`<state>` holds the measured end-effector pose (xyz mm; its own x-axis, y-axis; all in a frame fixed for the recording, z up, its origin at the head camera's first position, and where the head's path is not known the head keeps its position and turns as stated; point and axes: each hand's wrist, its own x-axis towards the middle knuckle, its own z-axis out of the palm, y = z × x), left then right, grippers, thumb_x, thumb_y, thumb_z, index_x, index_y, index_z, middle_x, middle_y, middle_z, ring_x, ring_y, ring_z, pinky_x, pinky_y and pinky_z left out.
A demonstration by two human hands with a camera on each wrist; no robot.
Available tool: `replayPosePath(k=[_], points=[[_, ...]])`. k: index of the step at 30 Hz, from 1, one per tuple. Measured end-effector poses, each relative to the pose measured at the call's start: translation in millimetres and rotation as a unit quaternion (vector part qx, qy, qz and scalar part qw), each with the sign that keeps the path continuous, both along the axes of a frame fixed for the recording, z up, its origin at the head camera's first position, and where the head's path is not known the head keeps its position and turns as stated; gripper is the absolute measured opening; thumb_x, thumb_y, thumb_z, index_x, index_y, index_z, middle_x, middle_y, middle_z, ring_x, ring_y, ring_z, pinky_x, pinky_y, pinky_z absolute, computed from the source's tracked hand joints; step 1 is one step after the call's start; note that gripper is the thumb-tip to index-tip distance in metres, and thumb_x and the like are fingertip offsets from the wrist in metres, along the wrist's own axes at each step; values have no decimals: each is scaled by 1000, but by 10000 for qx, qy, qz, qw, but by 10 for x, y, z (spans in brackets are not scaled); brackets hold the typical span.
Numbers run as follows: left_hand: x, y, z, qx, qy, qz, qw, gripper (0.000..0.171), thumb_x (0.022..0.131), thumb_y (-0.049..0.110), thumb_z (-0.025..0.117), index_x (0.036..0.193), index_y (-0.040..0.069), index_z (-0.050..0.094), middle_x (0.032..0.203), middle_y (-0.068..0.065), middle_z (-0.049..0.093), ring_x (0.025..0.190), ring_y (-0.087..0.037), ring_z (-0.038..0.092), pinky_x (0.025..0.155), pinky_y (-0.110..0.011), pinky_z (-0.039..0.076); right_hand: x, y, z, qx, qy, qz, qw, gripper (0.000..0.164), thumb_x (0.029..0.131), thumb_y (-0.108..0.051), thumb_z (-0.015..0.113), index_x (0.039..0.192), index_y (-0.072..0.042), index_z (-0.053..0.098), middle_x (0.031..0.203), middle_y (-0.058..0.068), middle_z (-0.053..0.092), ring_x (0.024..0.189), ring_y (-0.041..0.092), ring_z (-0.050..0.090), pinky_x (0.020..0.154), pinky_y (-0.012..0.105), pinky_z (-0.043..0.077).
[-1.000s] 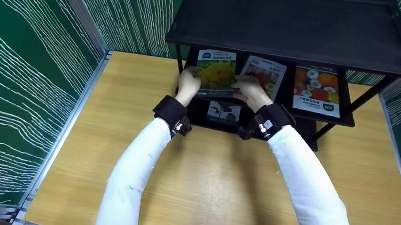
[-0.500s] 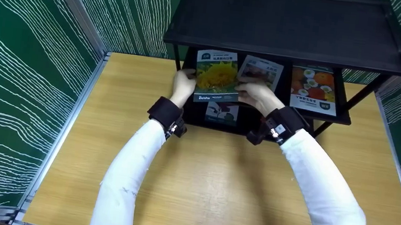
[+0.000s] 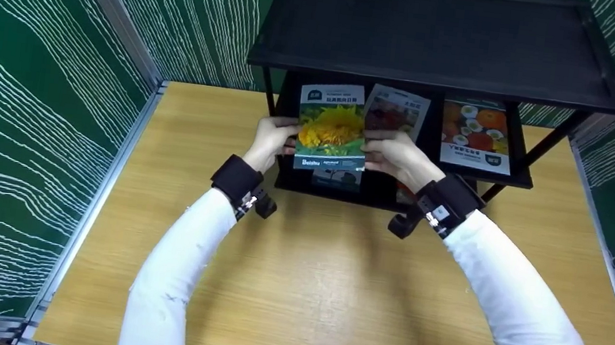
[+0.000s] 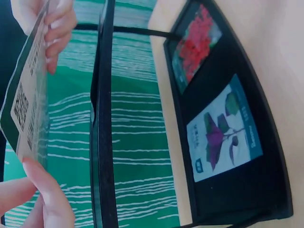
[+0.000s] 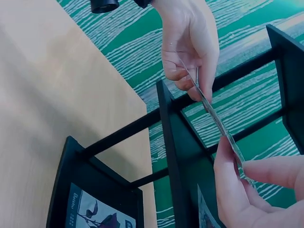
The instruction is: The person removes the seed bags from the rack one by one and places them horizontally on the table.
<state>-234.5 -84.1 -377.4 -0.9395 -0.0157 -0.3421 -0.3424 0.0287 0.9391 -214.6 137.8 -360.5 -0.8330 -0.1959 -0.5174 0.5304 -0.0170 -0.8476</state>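
Observation:
A seed packet with a yellow sunflower [image 3: 331, 129] is pinched by its two side edges between both hands, at the front of the middle shelf. My left hand [image 3: 272, 140] grips its left edge, thumb on top; my right hand [image 3: 399, 157] has the right edge. Its back, printed with a QR code and barcodes, shows in the left wrist view, and the right wrist view catches it nearly edge-on. Behind my right fingers lies a tilted packet with red blooms [image 3: 398, 110], partly covered. Farther right on that shelf is an orange-and-white flower packet [image 3: 477, 134].
The black rack's top board [image 3: 439, 37] overhangs the middle shelf. On the bottom shelf lie a purple-leaved plant packet [image 4: 223, 130] and a red-flowered packet [image 4: 195, 45]. Wooden table [image 3: 317, 289] extends in front, with green white-streaked panels [image 3: 18, 122] around it.
Both hands have drawn the sunflower packet forward off the middle shelf, toward the person. It now overlaps the bottom-shelf packet in the head view.

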Motion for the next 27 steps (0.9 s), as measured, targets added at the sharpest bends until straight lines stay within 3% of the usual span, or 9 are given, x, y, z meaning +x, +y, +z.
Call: replayPosePath(k=[5,15,20,27], points=[[80,-67,-4,200,-172,-259,9993,33,86,7,56,117,-2,53,90,-9,57,50,-10,51,48,-19,49,101,10,-8,37,19,98,9999,51,86,-1,51,134,-2,33,89,6,52,64,12,53,60,21,52],[252,-190,-59,340,-283,-549,9975,34,85,6,57,117,-3,51,89,-9,55,50,-12,51,50,-21,51,324,-8,-61,66,16,428,9991,46,89,-3,48,133,-2,33,98,9,50,72,14,55,72,28,52],[362,-261,-76,147,-312,-646,9973,33,85,6,57,116,-3,51,88,-10,56,52,-12,52,54,-22,52,431,-53,-96,-25,86,563,9984,44,89,-3,48,131,0,34,99,12,53,77,17,59,79,33,51],[503,-399,-137,88,-410,-682,9968,34,85,5,57,117,-3,50,90,-11,57,55,-12,54,57,-24,54,543,-165,-178,-141,-17,566,9983,40,87,1,49,125,4,39,85,11,61,69,17,61,75,33,53]])
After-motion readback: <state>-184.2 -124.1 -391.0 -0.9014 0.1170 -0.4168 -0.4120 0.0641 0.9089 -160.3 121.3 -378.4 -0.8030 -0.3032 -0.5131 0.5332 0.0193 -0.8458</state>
